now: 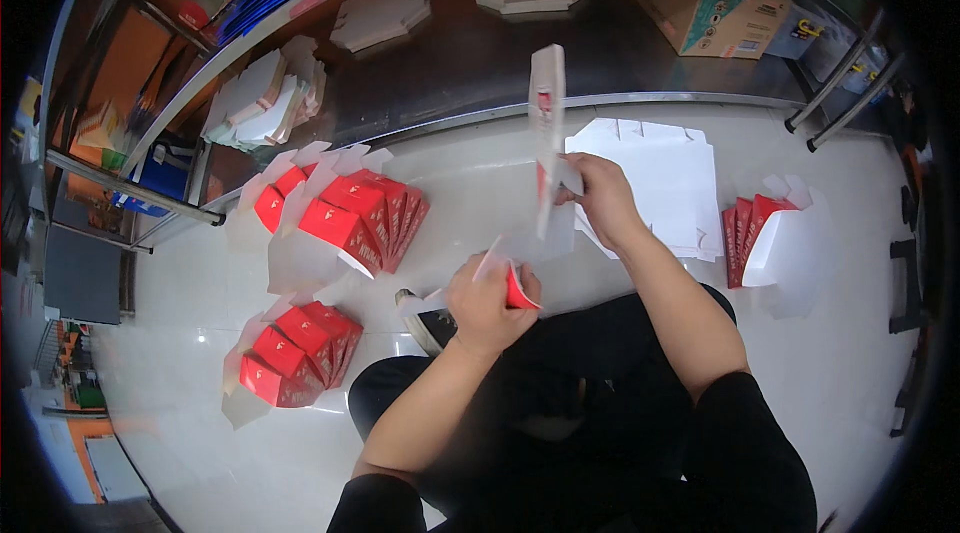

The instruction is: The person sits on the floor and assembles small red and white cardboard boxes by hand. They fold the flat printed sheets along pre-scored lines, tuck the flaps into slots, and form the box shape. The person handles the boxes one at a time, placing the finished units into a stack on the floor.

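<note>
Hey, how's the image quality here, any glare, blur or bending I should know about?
Head view: the fisheye bends the shelf rail and blackens the corners; soft glare spots sit on the glossy floor; the carton held up by the right hand is slightly motion-blurred; the left hand and red boxes look fairly sharp.

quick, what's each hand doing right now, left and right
left hand: closed on the lower red and white flap of a carton blank
right hand: closed, pinching the upright white carton blank at its lower part
</note>
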The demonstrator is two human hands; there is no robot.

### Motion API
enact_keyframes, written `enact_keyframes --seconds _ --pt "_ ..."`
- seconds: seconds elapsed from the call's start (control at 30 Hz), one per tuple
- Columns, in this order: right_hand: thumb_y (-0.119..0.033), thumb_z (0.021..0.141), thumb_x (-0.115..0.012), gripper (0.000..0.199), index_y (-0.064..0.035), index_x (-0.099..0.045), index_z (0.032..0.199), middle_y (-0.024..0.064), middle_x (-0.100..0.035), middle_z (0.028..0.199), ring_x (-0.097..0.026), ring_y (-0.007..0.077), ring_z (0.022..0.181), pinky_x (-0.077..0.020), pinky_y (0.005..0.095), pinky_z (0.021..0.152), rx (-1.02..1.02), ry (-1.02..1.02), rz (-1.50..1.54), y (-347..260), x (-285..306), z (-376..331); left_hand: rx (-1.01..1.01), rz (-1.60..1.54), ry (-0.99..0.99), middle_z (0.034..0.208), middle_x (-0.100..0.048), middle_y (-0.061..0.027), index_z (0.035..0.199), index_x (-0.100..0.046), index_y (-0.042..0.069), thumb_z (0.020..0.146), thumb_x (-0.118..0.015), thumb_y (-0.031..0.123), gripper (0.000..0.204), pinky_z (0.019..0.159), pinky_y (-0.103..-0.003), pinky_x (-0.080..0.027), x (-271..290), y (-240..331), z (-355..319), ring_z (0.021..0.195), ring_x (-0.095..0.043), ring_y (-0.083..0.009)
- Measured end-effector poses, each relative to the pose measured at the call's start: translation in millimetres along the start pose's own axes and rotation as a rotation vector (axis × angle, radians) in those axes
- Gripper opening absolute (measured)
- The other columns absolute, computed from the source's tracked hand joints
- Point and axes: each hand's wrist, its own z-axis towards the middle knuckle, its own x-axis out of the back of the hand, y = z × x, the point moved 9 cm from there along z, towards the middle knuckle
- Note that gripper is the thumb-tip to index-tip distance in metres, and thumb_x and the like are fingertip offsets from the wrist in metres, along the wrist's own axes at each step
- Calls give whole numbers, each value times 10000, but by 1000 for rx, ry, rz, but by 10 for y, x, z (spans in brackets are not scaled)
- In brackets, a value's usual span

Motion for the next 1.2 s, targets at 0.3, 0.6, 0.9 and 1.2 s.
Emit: enact_keyframes --seconds 0.3,0.6,0.9,1.2 --pt "-23 931 -609 318 87 -597 1229 190 -666 1162 -670 252 1046 -583 376 863 -209 -333 166 -259 -103 -76 310 -142 120 895 -625 -175 1072 -583 -37 797 -733 73 332 719 -384 -497 284 -591 93 772 -618 -325" --pt "-27 773 -833 261 29 -704 993 88 -714 883 -636 122 712 -506 238 638 -201 -137 -411 -317 29 -29 359 -291 -58 912 -613 -169 1154 -554 -61 805 -727 52 405 739 -361 -498 213 -716 127 812 -624 -311" --pt "-151 779 -844 258 46 -724 893 129 -721 849 -664 164 742 -523 302 728 -123 -174 -351 -263 5 -18 759 -679 -63 1165 -632 -127 1308 -507 -48 805 -720 -9 547 958 -312 -468 -111 -964 -113 1078 -602 -186" --pt "-235 969 -635 372 30 -632 1230 157 -645 1237 -620 231 1123 -508 355 937 -296 -290 278 -144 -90 -74 1108 -872 -34 1083 -656 -97 1212 -573 -10 817 -700 -46 416 842 -322 -532 -310 -1154 -301 952 -654 -184"
